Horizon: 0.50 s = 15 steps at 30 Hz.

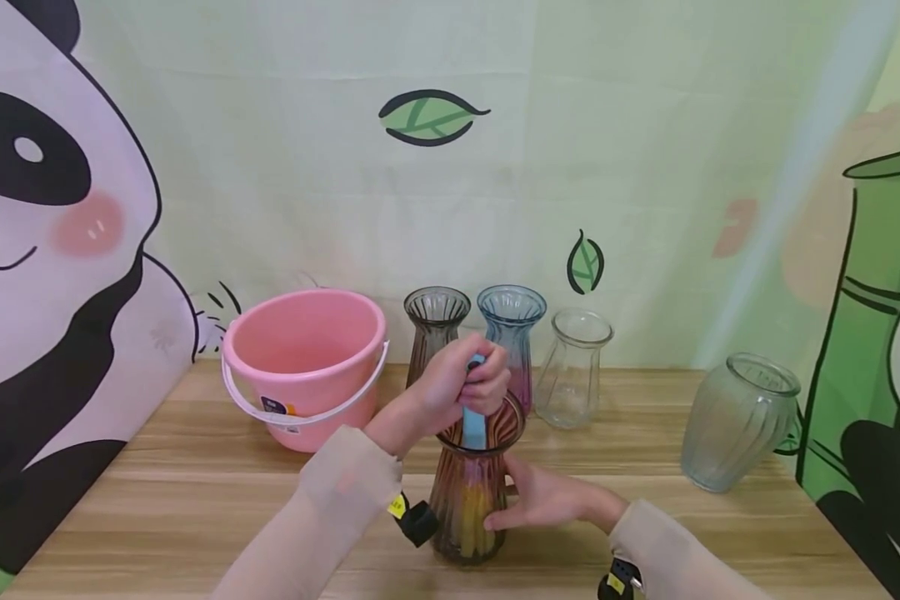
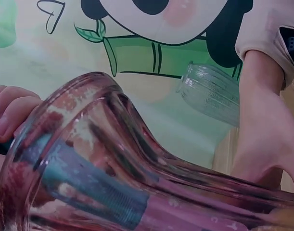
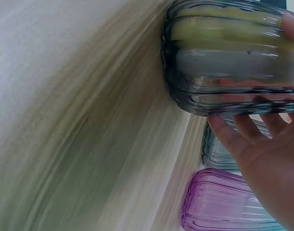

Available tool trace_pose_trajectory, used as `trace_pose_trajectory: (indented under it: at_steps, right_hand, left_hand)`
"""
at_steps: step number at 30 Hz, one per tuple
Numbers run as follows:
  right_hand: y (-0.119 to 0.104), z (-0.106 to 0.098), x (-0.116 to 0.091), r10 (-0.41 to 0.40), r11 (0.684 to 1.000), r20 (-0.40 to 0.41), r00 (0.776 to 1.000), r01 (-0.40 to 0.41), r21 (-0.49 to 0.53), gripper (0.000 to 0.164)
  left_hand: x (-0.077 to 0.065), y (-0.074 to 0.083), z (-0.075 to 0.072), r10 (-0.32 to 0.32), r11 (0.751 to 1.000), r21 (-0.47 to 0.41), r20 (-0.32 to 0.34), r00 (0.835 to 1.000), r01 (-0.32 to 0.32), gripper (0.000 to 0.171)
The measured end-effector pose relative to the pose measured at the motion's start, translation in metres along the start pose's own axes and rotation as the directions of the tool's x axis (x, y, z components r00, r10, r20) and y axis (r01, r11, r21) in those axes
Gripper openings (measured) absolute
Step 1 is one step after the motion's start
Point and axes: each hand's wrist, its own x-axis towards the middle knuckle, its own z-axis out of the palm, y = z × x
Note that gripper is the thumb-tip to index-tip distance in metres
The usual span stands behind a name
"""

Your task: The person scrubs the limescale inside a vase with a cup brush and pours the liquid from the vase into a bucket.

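Note:
A ribbed, reddish-brown tinted glass vase (image 1: pixel 450 508) with a flared rim stands upright on the table. My left hand (image 1: pixel 461 375) is above its mouth and grips the light-blue handle of a sponge bottle brush (image 1: pixel 474 429) that reaches down inside. Through the glass in the left wrist view, the blue handle gives way to a pink section. The brush's yellow sponge head (image 3: pixel 223 29) shows near the vase's bottom in the right wrist view, beside a greyish part. My right hand (image 1: pixel 551 496) holds the vase's lower side, thumb in front and fingers behind.
A pink bucket (image 1: pixel 307 371) with a white handle stands at the left. Behind the vase are a grey vase (image 1: pixel 437 310), a blue-and-purple vase (image 1: pixel 513 312) and a clear vase (image 1: pixel 573 383). A frosted glass jar (image 1: pixel 735 425) is at the right. A printed cloth hangs behind the table.

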Motion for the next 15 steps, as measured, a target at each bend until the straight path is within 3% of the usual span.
trace_pose_trajectory:
  at_steps: [9, 15]
  right_hand:
    - [0.002, 0.002, 0.001, 0.0, 1.0, -0.029, 1.0, 0.0, -0.007, 0.07]
    - [0.001, 0.003, -0.001, 0.003, 0.998, -0.058, 0.998, -0.006, -0.059, 0.066]
  left_hand:
    - [0.003, 0.011, 0.008, 0.016, 1.0, 0.003, 0.007, 1.0, -0.016, 0.032]
    - [0.01, 0.047, 0.022, 0.064, 0.996, 0.069, -0.03, 0.998, -0.062, 0.033]
